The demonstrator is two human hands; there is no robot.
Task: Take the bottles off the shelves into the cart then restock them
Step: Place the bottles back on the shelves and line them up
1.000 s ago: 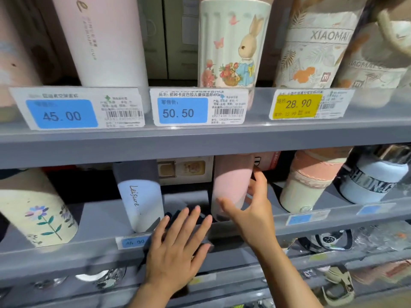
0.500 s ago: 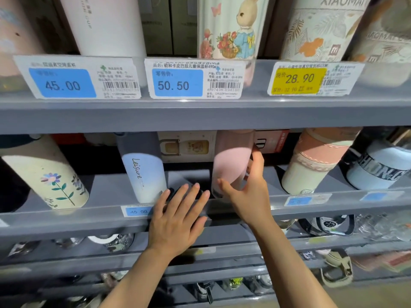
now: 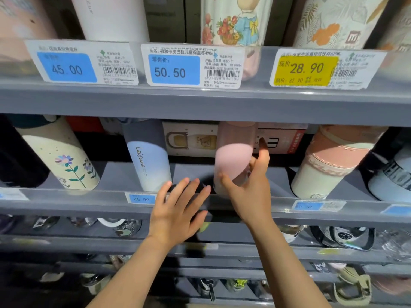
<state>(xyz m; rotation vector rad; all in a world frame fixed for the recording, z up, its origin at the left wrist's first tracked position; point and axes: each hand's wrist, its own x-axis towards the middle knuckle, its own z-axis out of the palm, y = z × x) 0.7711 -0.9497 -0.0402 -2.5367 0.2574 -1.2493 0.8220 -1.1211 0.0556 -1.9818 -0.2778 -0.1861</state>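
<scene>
Two hands at the middle shelf [image 3: 222,202]. Right hand [image 3: 249,192]: thumb and fingers curled around pink bottle [image 3: 233,158], upright. Left hand [image 3: 178,212]: fingers straight, spread, holding nothing, beside blue "Leisure" bottle [image 3: 149,161].

Two bare forearms, no sleeves, no rings/watch visible, short nails, left hand [image 3: 178,216], right hand [image 3: 249,192]

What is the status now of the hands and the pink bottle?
Right hand cups pink bottle, thumb and fingers either side. Left hand open, flat at shelf edge. Blue bottle stands close left.
</scene>
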